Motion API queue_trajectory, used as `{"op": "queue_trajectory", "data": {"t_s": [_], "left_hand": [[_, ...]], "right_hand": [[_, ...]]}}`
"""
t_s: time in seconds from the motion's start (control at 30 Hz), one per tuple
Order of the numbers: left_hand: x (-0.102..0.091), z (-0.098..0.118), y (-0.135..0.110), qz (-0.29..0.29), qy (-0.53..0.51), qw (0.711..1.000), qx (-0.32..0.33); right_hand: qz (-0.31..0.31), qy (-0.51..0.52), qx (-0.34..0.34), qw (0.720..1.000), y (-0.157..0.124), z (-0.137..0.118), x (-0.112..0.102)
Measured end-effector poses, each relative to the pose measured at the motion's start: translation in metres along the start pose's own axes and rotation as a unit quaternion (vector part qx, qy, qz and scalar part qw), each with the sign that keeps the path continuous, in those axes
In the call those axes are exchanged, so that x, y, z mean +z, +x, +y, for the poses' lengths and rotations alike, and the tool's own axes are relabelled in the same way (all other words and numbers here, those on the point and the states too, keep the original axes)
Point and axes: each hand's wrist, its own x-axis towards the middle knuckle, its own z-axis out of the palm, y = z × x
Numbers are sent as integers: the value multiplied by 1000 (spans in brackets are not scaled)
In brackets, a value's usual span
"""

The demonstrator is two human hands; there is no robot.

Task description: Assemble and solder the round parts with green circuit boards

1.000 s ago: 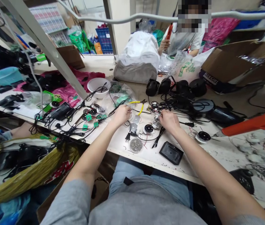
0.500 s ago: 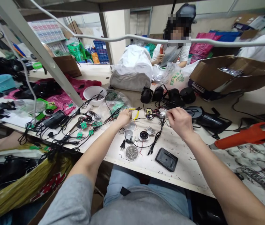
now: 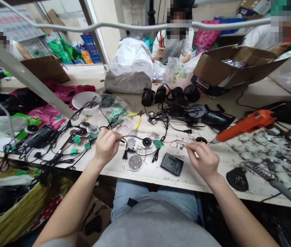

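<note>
Near edge: the white surface carries a round dish heaped with small shiny metal bits and, right of it, a black rectangular tray with raised sides.
Right hand: above the surface near its near edge, the right hand has thumb and fingertips closed on a small silver metal part; fine wires run from the part.
Left hand: the left hand is curled, thumb and forefinger pinching a black cord.
Between the hands: a black slotted disc sits on a white housing, just beside a green circuit board.
Farther in: yellow-handled pliers lie spread; an orange tool slants in from the right.
Far side: black rounded housings stand in a row behind tangled cords.
Writing: the open cardboard box reads "BLUE GIRL"; the green print on a clear plastic bag is illegible.
Far edge: a bulky white fabric sack, creased.
</note>
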Motion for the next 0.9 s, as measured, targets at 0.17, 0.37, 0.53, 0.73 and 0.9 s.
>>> {"op": "queue_trajectory", "data": {"t_s": [0.17,0.37,0.53,0.73,0.9], "left_hand": [[-11,15,-41,17,59,998,24],[-15,23,-69,-3,81,995,-54],[-13,42,-88,-40,52,992,-112],[-15,54,-98,-153,31,972,-177],[-20,85,-76,-192,-16,957,-215]], "right_hand": [[-18,-61,-41,997,-45,-16,-9],[-49,-41,-13,998,-69,-27,-2],[-45,-10,10,999,-76,-30,1],[-39,-13,0,999,-77,-32,0],[-36,-5,6,999,-80,-31,-2]]}}
